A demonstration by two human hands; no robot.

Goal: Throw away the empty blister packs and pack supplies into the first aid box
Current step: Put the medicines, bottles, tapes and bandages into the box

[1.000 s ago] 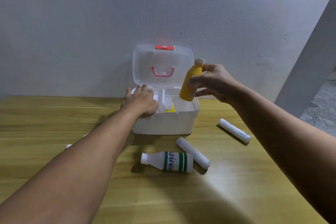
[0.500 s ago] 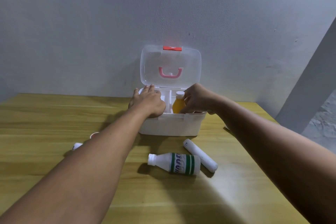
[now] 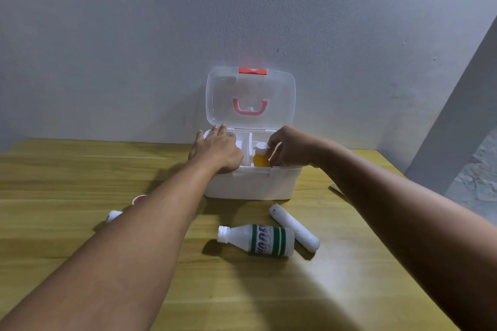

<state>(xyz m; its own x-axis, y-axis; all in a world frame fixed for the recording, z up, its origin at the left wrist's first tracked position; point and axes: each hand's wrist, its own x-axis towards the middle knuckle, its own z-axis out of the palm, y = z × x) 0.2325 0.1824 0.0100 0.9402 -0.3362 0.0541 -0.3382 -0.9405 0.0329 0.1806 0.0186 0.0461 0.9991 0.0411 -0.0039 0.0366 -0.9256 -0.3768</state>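
The white first aid box [image 3: 250, 185] stands open against the wall, its clear lid [image 3: 250, 97] with a pink handle upright. My left hand [image 3: 216, 149] lies flat on the box's left rim, holding nothing. My right hand [image 3: 289, 146] reaches into the right side of the box, fingers around an orange bottle [image 3: 261, 157] with a white cap that stands upright inside. In front of the box lie a white bottle with a green label [image 3: 259, 240] on its side and a white roll [image 3: 294, 227].
The box sits on a wooden table [image 3: 349, 277]. Left of my left forearm lie a small white item [image 3: 113, 215] and a red-and-white round piece [image 3: 139, 198]. A white object's corner [image 3: 336, 187] shows behind my right forearm. A grey wall rises behind.
My right hand has brought the orange bottle down from above the box's right edge into the box, where it stands upright. My left hand has stayed on the rim.
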